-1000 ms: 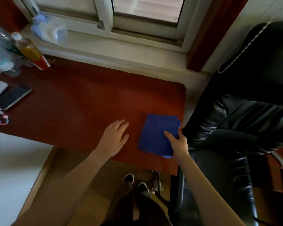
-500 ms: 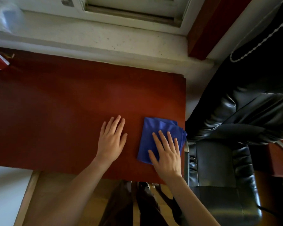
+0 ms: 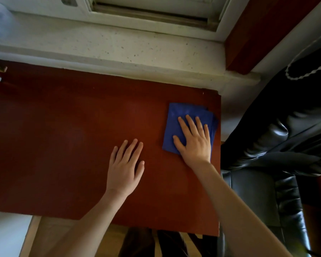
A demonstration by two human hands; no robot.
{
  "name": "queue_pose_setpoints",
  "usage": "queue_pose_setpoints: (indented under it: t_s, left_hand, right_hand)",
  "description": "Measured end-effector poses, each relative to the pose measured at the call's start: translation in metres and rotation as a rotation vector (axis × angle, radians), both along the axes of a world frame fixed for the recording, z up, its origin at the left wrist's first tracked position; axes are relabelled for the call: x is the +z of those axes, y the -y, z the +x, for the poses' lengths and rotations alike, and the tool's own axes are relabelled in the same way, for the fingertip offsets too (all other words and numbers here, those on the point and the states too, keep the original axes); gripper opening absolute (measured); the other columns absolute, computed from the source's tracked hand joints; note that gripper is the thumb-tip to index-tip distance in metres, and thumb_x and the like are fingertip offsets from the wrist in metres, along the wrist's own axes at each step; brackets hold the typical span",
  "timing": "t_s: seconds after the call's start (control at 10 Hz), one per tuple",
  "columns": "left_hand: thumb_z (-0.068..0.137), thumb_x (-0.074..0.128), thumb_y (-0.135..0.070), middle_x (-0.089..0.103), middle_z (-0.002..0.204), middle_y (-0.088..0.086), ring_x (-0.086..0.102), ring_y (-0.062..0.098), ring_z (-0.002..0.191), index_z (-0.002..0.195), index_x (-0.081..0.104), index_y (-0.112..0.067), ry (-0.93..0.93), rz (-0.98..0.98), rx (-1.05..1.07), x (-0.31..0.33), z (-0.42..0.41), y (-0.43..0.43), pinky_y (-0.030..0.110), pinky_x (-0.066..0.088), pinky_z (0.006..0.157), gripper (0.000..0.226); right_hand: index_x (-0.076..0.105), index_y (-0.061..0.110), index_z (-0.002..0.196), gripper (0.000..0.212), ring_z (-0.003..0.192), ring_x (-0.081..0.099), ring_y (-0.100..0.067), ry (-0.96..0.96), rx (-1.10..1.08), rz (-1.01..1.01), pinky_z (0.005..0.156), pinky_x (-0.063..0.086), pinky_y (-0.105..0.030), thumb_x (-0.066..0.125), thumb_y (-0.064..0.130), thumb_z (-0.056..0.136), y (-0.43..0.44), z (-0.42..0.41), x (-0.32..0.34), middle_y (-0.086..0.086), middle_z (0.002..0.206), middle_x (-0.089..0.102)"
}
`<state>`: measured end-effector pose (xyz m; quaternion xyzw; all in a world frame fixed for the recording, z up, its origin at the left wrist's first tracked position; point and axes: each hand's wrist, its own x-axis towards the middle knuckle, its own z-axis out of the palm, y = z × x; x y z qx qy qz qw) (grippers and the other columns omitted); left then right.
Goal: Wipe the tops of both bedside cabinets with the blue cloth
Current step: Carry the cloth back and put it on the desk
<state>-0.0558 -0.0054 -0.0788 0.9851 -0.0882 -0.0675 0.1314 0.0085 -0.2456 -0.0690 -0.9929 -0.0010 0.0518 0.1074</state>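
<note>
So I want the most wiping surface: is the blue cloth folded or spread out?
Folded. The blue cloth lies as a compact rectangle with stacked layer edges showing along its right side, flat under the right hand on the cabinet top.

Black leather chair (image 3: pixel 278 145) at right, speckled window sill (image 3: pixel 119 47), white window frame (image 3: pixel 137 4)

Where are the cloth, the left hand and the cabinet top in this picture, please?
cloth (image 3: pixel 180 117), head view, bare blue upper-left part.
left hand (image 3: pixel 123 169), head view, back of the hand.
cabinet top (image 3: pixel 54 145), head view, bare red-brown surface left of the hands.
</note>
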Motion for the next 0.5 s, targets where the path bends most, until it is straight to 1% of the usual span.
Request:
queue_pose_setpoints:
  t_s: [0.2,0.3,0.4,0.5]
  left_hand:
    - [0.097,0.036,-0.043,0.035,0.155,-0.002,0.023,0.022,0.147,0.148,0.032,-0.026,0.004,0.017,-0.002,0.001,0.0,0.0,0.048,0.019,0.119,0.055]
    - [0.096,0.036,-0.043,0.035,0.155,-0.001,0.023,0.023,0.146,0.149,0.032,-0.026,0.006,0.022,-0.002,0.0,0.0,-0.001,0.048,0.019,0.119,0.055]
    - [0.097,0.036,-0.042,0.035,0.155,-0.001,0.023,0.023,0.146,0.149,0.031,-0.026,0.009,0.024,-0.008,0.001,0.0,0.001,0.048,0.019,0.119,0.055]
    - [0.096,0.034,-0.043,0.034,0.155,-0.001,0.023,0.023,0.146,0.149,0.031,-0.026,-0.031,0.021,-0.004,0.005,0.001,-0.002,0.048,0.018,0.119,0.055]
  right_hand:
    - [0.018,0.036,0.152,0.063,0.15,0.008,-0.021,0.035,0.004,-0.01,0.122,0.005,-0.045,0.027,0.061,0.094,0.007,0.057,-0.002,0.006,0.161,0.021]
    - [0.018,0.036,0.152,0.064,0.15,0.007,-0.021,0.024,0.005,-0.005,0.122,0.004,-0.044,0.027,0.061,0.094,0.008,0.063,-0.001,0.006,0.161,0.02]
    - [0.021,0.035,0.151,0.062,0.15,0.007,-0.019,-0.022,0.021,0.075,0.122,0.004,-0.043,0.032,0.058,0.095,0.01,0.067,0.007,0.007,0.161,0.02]
    - [0.04,0.026,0.145,0.051,0.146,0.022,-0.019,0.009,-0.129,0.403,0.118,0.019,-0.035,0.045,0.042,0.097,0.012,0.062,0.039,0.003,0.154,0.035]
